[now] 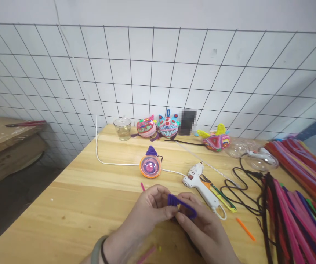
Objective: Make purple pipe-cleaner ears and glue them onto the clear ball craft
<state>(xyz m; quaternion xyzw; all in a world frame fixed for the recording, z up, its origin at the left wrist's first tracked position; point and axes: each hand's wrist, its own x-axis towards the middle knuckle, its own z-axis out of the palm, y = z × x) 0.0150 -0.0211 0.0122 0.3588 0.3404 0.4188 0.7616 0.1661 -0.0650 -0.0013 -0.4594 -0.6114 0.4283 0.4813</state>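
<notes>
Left hand (149,207) and right hand (202,227) both pinch purple pipe cleaner (180,204), grip clamped on it, near tabletop (72,205) edge. Glue gun (202,185) just right, beyond hands.

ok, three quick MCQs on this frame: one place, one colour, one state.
1. Where is the white glue gun?
A. on the wooden table, right of the hands
B. on the cardboard box
C. hung on the wire grid

2. What colour is the fuzzy pipe cleaner in the hands?
A. yellow
B. purple
C. white

3. How is it held?
A. lying loose
B. left hand only
C. pinched by both hands

Answers: 1 A, it lies on the wooden table beside the hands. 2 B, the bent strip is purple. 3 C, left hand and right hand both grip it.
</notes>
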